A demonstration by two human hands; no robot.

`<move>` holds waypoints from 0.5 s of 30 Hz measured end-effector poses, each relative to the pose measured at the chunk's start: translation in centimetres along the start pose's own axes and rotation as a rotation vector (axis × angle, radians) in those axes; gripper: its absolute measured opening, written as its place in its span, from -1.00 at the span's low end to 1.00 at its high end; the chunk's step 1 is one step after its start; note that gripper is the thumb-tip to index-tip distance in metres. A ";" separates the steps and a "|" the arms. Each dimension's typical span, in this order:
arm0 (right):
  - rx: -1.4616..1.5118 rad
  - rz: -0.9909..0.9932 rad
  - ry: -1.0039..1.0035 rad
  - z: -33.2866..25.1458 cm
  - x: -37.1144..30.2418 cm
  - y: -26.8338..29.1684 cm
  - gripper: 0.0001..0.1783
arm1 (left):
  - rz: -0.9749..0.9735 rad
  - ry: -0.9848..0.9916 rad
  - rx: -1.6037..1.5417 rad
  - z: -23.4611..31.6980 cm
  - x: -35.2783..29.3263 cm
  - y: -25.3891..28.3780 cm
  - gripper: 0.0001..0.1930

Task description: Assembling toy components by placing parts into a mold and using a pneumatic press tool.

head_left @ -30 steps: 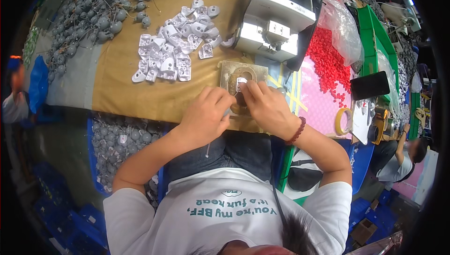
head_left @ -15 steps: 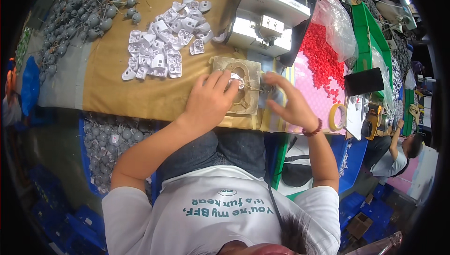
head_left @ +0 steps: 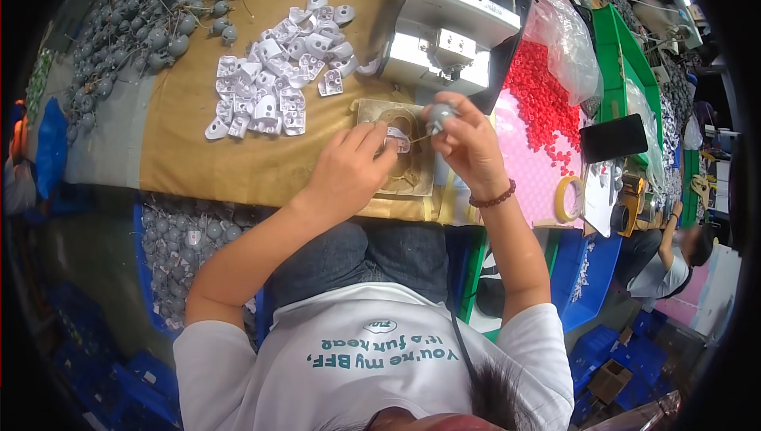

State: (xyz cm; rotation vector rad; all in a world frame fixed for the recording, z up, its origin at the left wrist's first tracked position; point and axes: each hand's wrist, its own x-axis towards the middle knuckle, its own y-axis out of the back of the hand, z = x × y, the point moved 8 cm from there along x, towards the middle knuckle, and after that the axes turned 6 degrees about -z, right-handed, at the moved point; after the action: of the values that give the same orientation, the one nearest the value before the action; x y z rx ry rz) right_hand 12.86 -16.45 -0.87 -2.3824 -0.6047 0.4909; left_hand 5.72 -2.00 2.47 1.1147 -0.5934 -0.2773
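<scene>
- A grey ball (head_left: 441, 117) is clamped by the right hand (head_left: 474, 150).
- Left of that grip, a white piece (head_left: 399, 140) is touched by the left hand (head_left: 349, 165); whether clamped cannot be told.
- Beneath it, a beige block (head_left: 422, 177) is placed.
- Beyond the grip, a white machine (head_left: 428, 9) is set.

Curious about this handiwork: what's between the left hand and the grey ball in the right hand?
In the head view, a white part and a thin cord show there, over the tan block.

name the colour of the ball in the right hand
The ball is grey, seen in the head view.
</scene>
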 end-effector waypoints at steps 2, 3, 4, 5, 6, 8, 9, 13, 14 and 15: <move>-0.274 -0.088 -0.042 0.4 0.4 0.0 -0.65 | 0.007 -0.023 -0.024 -0.2 0.1 0.3 -0.61; -0.476 -0.098 0.004 0.4 0.7 -0.4 -0.65 | 0.006 -0.033 -0.036 -0.4 0.2 0.4 -0.64; -0.677 -0.107 0.052 0.4 0.9 -1.0 -0.64 | 0.005 -0.042 -0.049 -0.5 0.2 0.4 -0.66; -0.848 -0.035 0.039 0.2 0.9 -1.0 -0.60 | 0.007 -0.045 -0.054 -0.5 0.2 0.6 -0.67; -1.008 -0.017 0.070 -0.1 0.9 -1.4 -0.59 | 0.009 -0.048 -0.061 -0.7 0.2 0.6 -0.68; -1.328 0.019 0.134 -0.7 0.8 -2.1 -0.57 | 0.015 -0.051 -0.076 -0.8 0.3 0.7 -0.70; -1.383 0.012 0.213 -1.0 0.7 -2.6 -0.58 | 0.018 -0.050 -0.080 -0.8 0.2 0.7 -0.69; -1.526 -0.001 0.357 -1.5 0.5 -3.7 -0.57 | 0.023 -0.038 -0.083 -0.8 0.2 0.6 -0.71; -1.545 -0.001 0.350 -1.4 0.5 -3.7 -0.55 | 0.024 -0.034 -0.086 -0.8 0.3 0.7 -0.69; -1.542 0.041 0.333 -1.4 0.5 -3.4 -0.53 | 0.025 -0.030 -0.089 -0.8 0.4 0.8 -0.68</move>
State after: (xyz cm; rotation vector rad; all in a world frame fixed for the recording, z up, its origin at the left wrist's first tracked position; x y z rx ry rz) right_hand 12.97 -14.47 2.31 -3.7335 -0.9576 -0.6645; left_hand 6.40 -1.23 3.03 1.0179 -0.6158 -0.2966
